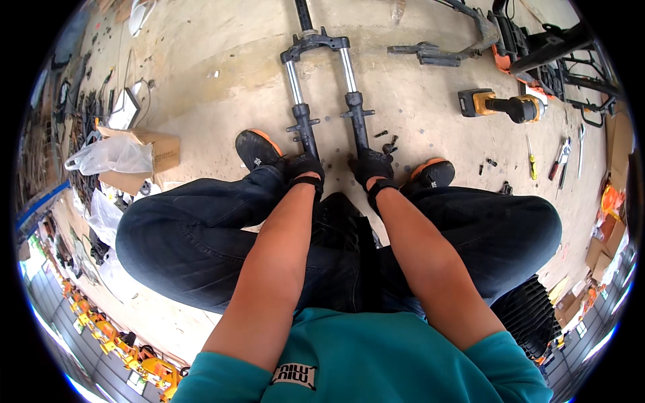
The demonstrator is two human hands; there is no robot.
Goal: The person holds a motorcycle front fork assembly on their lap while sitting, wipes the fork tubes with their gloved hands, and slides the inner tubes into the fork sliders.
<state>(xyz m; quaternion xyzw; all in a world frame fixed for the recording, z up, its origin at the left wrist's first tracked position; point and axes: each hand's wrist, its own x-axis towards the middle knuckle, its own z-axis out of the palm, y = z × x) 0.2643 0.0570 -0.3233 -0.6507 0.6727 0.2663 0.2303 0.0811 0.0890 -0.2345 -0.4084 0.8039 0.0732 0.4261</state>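
A black front fork [314, 43] with two legs and silver tubes lies on the floor, its steering stem pointing away from me. My left hand [304, 166], in a black glove, is closed round the lower end of the left leg [306, 127]. Also gloved in black, my right hand [371, 165] grips the lower end of the right leg [357, 124]. The leg ends are hidden by the gloves. A few small dark bolts [391, 144] lie just right of the right leg. My shoes stand on either side of the fork.
To the right lie a yellow-black cordless impact wrench [507, 105], a yellow screwdriver [533, 164], red-handled pliers [560, 158] and a long silver tool [582, 151]. A dark vehicle frame [557, 54] stands at the far right. On the left, a cardboard box [164, 149] carries a clear plastic bag [114, 154].
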